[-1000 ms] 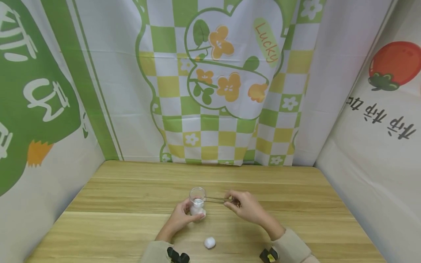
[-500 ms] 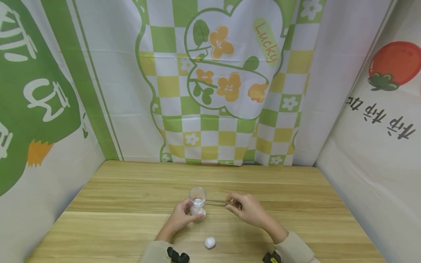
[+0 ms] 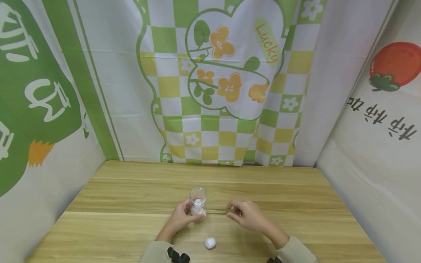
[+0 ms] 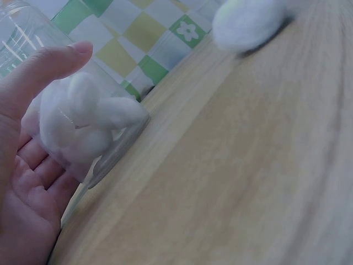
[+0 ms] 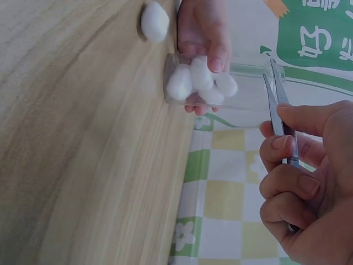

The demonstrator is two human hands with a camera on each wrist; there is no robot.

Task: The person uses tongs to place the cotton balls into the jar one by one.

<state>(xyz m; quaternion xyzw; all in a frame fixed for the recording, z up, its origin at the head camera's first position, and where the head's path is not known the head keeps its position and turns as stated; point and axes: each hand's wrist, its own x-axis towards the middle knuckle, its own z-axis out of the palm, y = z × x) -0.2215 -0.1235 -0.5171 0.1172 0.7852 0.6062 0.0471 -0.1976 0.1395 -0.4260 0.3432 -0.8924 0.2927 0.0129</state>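
— The small clear glass jar (image 3: 197, 200) with white cotton balls in its bottom stands upright on the pale wooden table (image 3: 131, 226), near the middle, seen from the head. The left hand (image 3: 182, 217) has its fingers wrapped round the jar's lower half.

— And the right hand (image 3: 247, 215)?

— It pinches thin metal tweezers (image 3: 218, 211), tips pointing toward the jar and level with its side, below the mouth. A loose white cotton ball (image 3: 209, 242) lies on the table just in front, apart from both hands.

— From the left wrist?

— The thumb (image 4: 47, 69) presses the glass and the fingers (image 4: 34, 165) curl behind it; the jar (image 4: 83, 127) sits flat on the table. The loose ball (image 4: 248, 22) is blurred, further off.

— The right wrist?

— The fingers (image 5: 287, 149) are clamped on the tweezers (image 5: 281, 105), thumb on top, and the blades look close together with nothing between them. I'd say: keep the jar steadied as it is, open the blades only slightly wider than the ball, and squeeze gently so the cotton (image 5: 154, 22) doesn't slip or tear.
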